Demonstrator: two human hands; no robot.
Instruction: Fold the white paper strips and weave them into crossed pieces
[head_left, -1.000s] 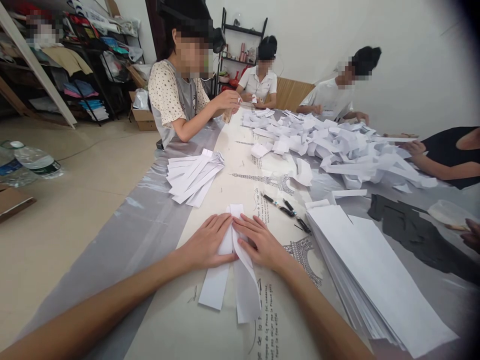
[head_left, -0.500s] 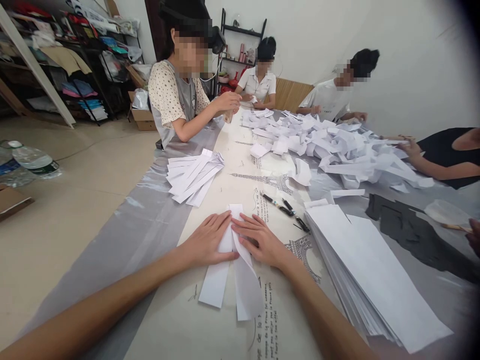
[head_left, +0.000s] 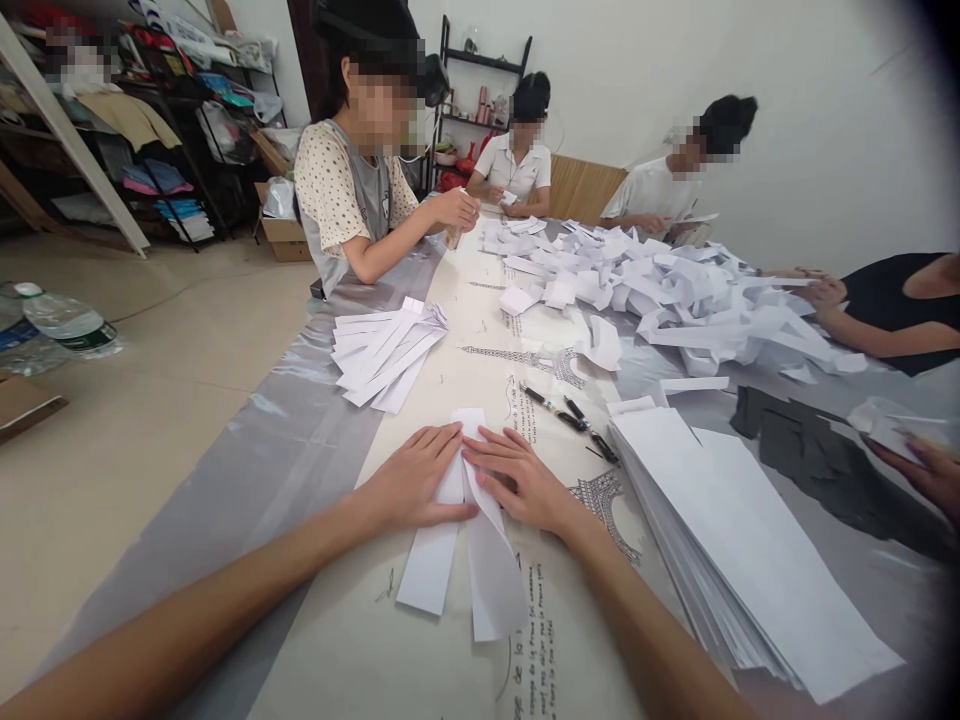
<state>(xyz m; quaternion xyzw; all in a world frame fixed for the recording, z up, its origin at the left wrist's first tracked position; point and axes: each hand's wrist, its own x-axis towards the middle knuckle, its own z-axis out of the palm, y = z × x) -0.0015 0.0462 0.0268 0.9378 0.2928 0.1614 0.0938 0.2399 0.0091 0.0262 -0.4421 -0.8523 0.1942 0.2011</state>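
Note:
A white paper strip point(head_left: 493, 585), folded so that two legs spread toward me, lies on the printed table cover. My left hand point(head_left: 412, 475) rests flat on its left side, fingers stretched out and thumb pointing right. On the right side, my right hand point(head_left: 525, 478) lies with its fingers spread over the fold, fingertips close to those of the left. The right leg of the strip curls up off the table; the left leg lies flat. Part of the fold is hidden under my fingers. Just beyond my left hand is a fanned pile of folded paper strips point(head_left: 386, 350).
A stack of long white paper point(head_left: 750, 540) lies to my right, beside black pens point(head_left: 559, 408). Farther back spreads a large heap of crumpled paper strips point(head_left: 660, 280). Several people sit around the table. A dark grey cloth point(head_left: 817, 460) lies at the right.
My hands and the folded strip have barely moved. A person at the back right now holds a piece of paper, and a hand at the right edge has come farther into view.

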